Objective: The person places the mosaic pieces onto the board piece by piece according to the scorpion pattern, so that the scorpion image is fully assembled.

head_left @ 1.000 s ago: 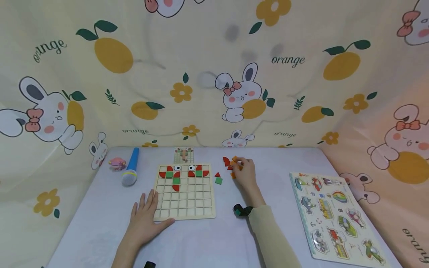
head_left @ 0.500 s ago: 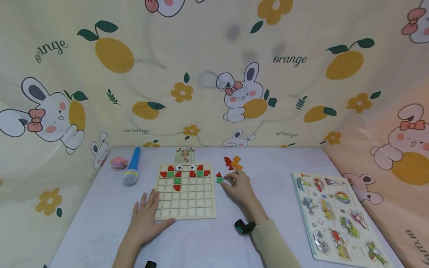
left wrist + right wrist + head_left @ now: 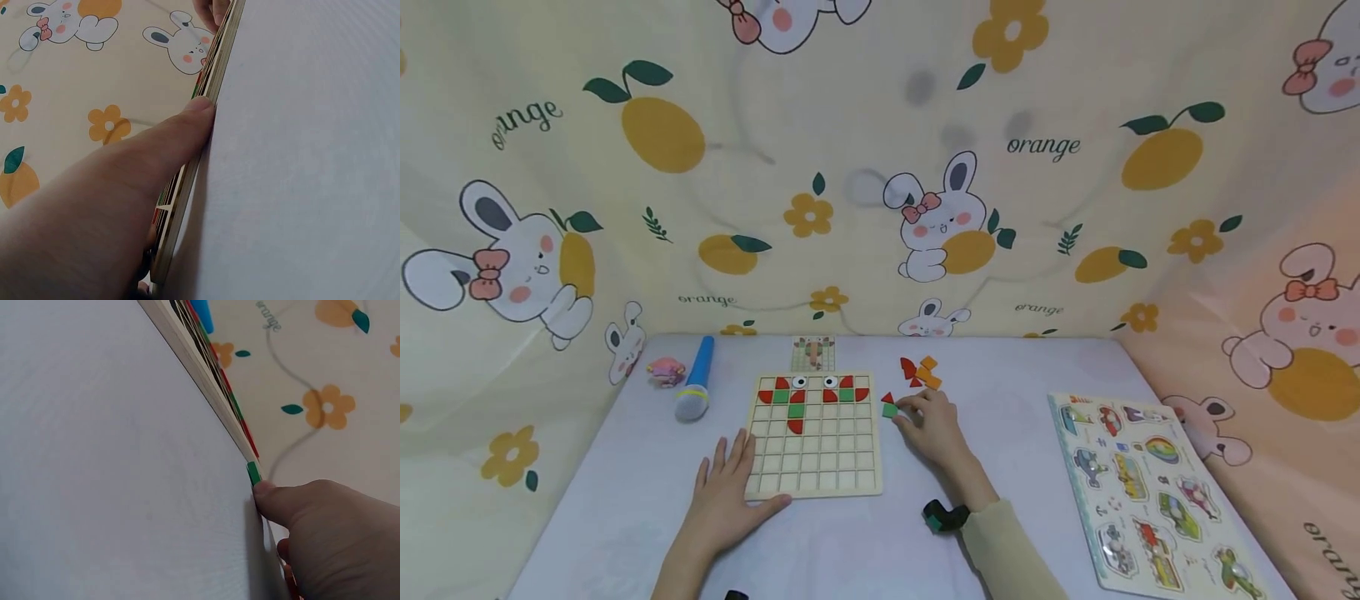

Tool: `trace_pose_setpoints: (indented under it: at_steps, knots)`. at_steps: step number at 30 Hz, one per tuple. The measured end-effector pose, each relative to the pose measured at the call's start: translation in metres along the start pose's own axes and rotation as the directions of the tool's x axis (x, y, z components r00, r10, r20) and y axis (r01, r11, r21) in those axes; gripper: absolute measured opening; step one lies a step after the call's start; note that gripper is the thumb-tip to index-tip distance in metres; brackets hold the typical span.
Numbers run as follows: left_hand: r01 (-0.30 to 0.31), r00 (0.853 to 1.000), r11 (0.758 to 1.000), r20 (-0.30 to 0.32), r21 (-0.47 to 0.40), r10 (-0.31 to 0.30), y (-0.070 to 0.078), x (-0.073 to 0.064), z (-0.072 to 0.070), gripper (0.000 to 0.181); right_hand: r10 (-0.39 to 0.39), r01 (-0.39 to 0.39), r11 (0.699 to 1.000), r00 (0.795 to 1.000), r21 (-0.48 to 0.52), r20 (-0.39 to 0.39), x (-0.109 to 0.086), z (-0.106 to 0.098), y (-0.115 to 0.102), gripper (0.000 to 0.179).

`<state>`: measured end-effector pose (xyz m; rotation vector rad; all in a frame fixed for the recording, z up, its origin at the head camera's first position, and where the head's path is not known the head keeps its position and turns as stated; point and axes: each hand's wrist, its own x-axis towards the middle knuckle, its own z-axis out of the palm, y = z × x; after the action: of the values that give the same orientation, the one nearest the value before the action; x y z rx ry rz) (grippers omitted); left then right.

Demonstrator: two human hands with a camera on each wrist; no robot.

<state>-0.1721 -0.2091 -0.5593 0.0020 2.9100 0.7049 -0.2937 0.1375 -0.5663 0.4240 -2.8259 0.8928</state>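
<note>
In the head view, my left hand (image 3: 721, 493) rests with fingers spread along the lower left corner of a wooden grid board (image 3: 831, 456); its thumb (image 3: 153, 147) lies against the board's edge in the left wrist view. Red and green tiles and two white eye discs (image 3: 801, 382) sit in the board's upper cells. My right hand (image 3: 936, 429) is right of the board, thumb and forefinger pinching a green square tile (image 3: 889, 411) at the table surface. The right wrist view has the thumb on this green tile (image 3: 252, 471). A red triangle tile (image 3: 888, 397) lies just behind it.
Loose orange tiles (image 3: 929, 374) and red tiles (image 3: 907, 367) lie behind the right hand. A small pattern card (image 3: 812, 354) touches the board's back. A blue toy microphone (image 3: 698, 379) and pink toy (image 3: 666, 372) stand left; a vehicle puzzle board (image 3: 1138, 492) lies right.
My right hand came back from the orange tiles toward the green square tile, where its fingers now hold it. The left hand stays on the board. The head view tilted slightly.
</note>
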Motion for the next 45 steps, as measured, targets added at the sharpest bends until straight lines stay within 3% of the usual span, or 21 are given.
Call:
trace_pose_setpoints:
  at_steps: [8,14,22,26,31,45]
  knots:
    - [0.003,1.000,1.000,0.001,-0.014,-0.003,0.001,0.002,0.002,0.129,0.025,-0.025,0.997,1.000,0.070,0.003,0.001,-0.008,-0.009,0.023]
    - [0.000,1.000,1.000,0.003,-0.005,0.000,0.001,0.001,0.000,0.129,-0.014,0.006,0.986,0.999,0.168,0.050,0.002,-0.010,-0.034,0.023]
    - [0.005,1.000,1.000,0.007,-0.007,-0.005,0.001,0.000,-0.002,0.129,-0.110,0.089,0.976,0.989,0.197,0.102,0.013,0.014,-0.068,0.022]
    - [0.004,1.000,1.000,-0.002,-0.011,-0.004,0.002,0.000,-0.002,0.129,-0.107,0.081,0.968,0.989,0.237,0.102,0.019,0.028,-0.079,0.024]
    - [-0.006,1.000,1.000,-0.014,-0.018,0.006,0.003,-0.001,-0.001,0.128,-0.059,0.033,0.968,0.993,0.250,0.101,0.017,0.039,-0.083,0.023]
    - [-0.001,1.000,1.000,0.003,0.009,0.001,0.004,-0.002,-0.003,0.127,-0.036,0.024,0.976,0.998,0.215,0.053,0.019,0.053,-0.077,0.025]
